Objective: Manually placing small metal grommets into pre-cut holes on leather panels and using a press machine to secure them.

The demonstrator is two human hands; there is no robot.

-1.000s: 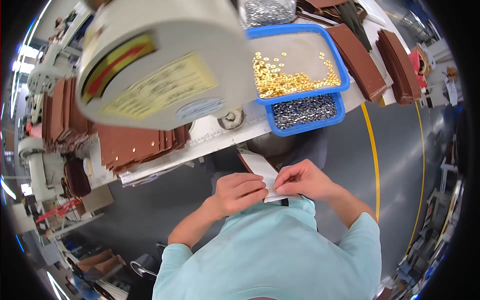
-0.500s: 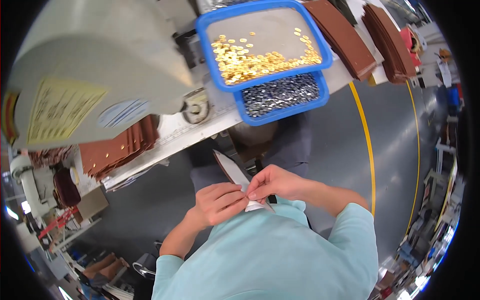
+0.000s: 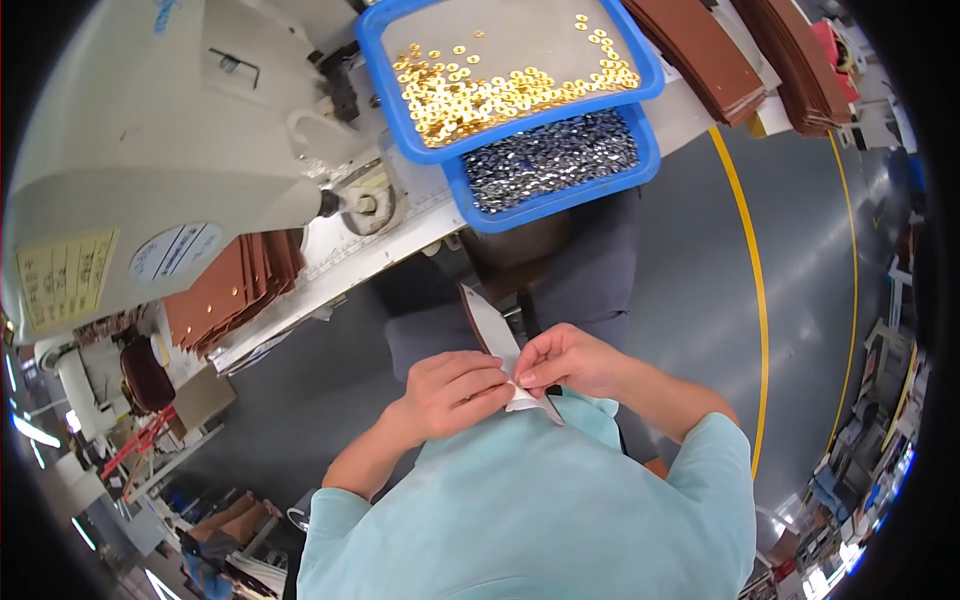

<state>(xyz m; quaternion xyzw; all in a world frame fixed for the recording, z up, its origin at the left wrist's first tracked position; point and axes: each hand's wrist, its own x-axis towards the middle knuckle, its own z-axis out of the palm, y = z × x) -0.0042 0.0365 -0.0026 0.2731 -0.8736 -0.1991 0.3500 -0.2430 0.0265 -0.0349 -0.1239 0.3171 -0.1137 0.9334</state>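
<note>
Bench (image 3: 345,258) stretching nine to one o'clock. At six, left hand (image 3: 455,393) and right hand (image 3: 568,362) pinching strip (image 3: 492,322), seemingly working its near end; next needing steady pressure.

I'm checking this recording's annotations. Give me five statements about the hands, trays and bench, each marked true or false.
1. The left hand and right hand are both on the white-faced strip. True.
2. The gold-coloured discs lie in the lower tray. False: the gold-coloured discs lie in the upper blue tray.
3. The lower blue tray holds silver-coloured pieces. True.
4. The person's shirt is dark red. False: the shirt is pale turquoise.
5. The pale machine stands left of both trays. True.
</note>
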